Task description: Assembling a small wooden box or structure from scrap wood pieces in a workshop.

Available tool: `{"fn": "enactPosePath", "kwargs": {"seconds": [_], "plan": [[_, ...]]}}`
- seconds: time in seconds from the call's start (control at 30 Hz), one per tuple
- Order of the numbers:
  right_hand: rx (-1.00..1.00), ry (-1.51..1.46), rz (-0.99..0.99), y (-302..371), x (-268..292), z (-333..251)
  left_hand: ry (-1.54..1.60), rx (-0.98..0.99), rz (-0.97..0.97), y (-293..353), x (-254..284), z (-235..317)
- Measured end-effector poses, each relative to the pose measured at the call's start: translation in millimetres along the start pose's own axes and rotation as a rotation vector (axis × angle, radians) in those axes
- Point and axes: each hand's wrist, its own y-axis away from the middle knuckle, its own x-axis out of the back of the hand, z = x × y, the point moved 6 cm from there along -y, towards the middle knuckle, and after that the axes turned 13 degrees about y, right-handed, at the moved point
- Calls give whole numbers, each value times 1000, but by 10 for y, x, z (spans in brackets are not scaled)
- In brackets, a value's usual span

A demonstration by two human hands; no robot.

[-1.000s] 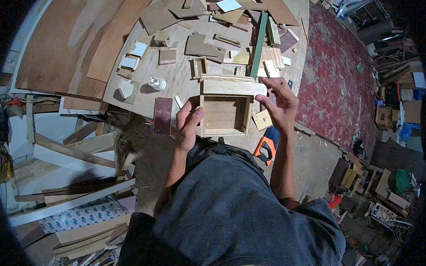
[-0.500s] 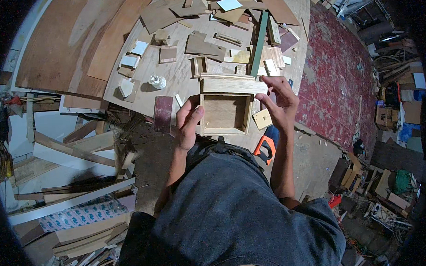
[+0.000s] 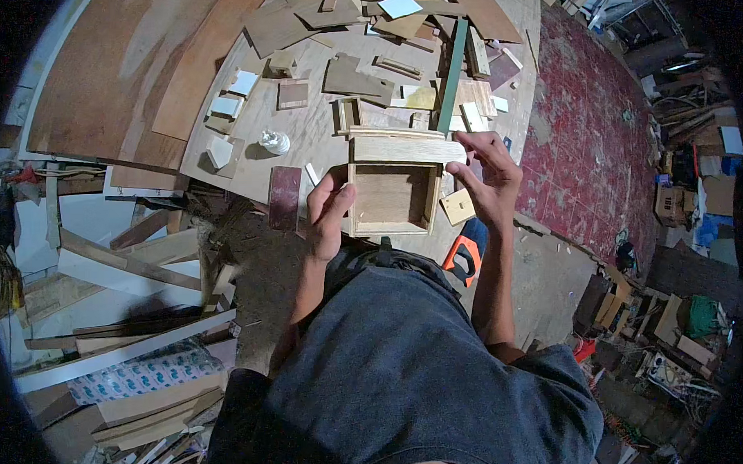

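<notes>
A shallow open wooden box (image 3: 394, 229) with a brown plywood bottom is held close to my body at the near edge of the workbench. Its left side is clasped by my left hand (image 3: 328, 213), thumb over the rim and the other fingers mostly hidden. Across the box's far edge lies a pale wooden strip (image 3: 397, 151) with a rounded right end. Around that end my right hand (image 3: 494, 179) curls, forefinger on the far side and thumb on the near side.
The workbench (image 3: 303, 140) carries a white bottle (image 3: 274, 142), a long green strip (image 3: 454, 78) and several wood offcuts (image 3: 354, 79). An orange-handled saw (image 3: 464, 260) sits by my right forearm. Scrap boards (image 3: 127, 261) are piled at the left; a red floor (image 3: 581, 135) lies right.
</notes>
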Motion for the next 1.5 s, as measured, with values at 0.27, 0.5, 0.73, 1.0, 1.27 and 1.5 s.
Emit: {"fn": "enactPosePath", "kwargs": {"seconds": [0.27, 0.5, 0.73, 1.0, 1.27, 1.5], "plan": [[25, 4, 7, 10, 2, 8, -12, -38, -2, -10, -2, 0], [37, -18, 24, 14, -28, -19, -17, -43, -5, -18, 14, -20], [39, 7, 29, 12, -35, -17, 50, -16, 11, -21, 37, -67], [27, -8, 28, 16, -45, -3, -20, -13, 18, -6, 54, -46], [28, -16, 35, 6, -37, -7, 1, -21, -8, -24, 19, -25], [29, -20, 41, 9, -37, -2, 38, -29, -27, -25, 22, -54]]}}
